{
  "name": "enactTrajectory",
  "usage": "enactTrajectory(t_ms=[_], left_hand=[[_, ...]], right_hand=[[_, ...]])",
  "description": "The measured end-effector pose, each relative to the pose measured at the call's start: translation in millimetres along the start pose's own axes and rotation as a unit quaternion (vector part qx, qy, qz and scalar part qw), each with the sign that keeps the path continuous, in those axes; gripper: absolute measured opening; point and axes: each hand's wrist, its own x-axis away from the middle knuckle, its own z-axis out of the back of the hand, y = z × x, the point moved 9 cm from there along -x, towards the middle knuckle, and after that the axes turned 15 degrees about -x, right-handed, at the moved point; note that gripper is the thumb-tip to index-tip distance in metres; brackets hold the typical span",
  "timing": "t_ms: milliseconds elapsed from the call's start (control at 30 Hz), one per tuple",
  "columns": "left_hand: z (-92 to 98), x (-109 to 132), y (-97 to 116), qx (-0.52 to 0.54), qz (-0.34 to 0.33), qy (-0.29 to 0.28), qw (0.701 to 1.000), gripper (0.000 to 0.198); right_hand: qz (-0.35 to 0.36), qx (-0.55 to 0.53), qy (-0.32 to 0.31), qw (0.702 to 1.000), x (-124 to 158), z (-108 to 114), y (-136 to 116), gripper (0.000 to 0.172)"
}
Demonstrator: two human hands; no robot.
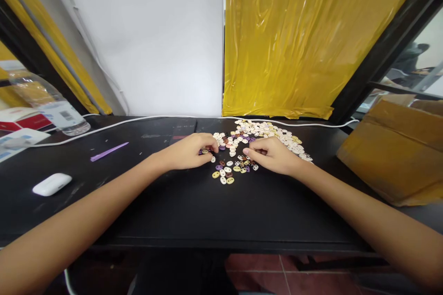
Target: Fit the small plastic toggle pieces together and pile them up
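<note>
My left hand point(193, 150) rests low over small oval pieces with two holes, like little pig-nose buttons. Its fingers curl down and the thumb stands apart from them, with a few purple and cream pieces showing in the gap. A white piece point(213, 159) lies by the thumb tip. At the right side of the cluster my right hand point(272, 153) is closed, thumb against bent fingers; whatever it pinches is hidden. Between and in front of the hands lie yellow, white, purple and brown pieces point(226, 169). Metal-looking loops show on some pieces point(246, 162) near my right thumb.
A larger heap of mostly white pieces point(282, 134) spreads behind my right hand. A cardboard box point(391, 147) stands at right. On the left are a purple stick-like tool point(110, 151), a white earbud case point(52, 185) and a plastic bottle point(64, 113). A white cable point(138, 120) runs along the back.
</note>
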Motion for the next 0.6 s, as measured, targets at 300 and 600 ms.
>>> enactTrajectory(t_ms=[300,600], left_hand=[[-7.1,3.7,-2.6,-0.005,-0.004,-0.042,0.999,0.017],[-2.6,1.9,6.0,-0.005,-0.020,-0.019,1.000,0.022]], right_hand=[[0.001,0.008,-0.001,1.000,0.0,-2.5,-0.1,0.040],[-0.008,0.017,-0.006,1.000,-0.7,-3.5,-0.6,0.038]])
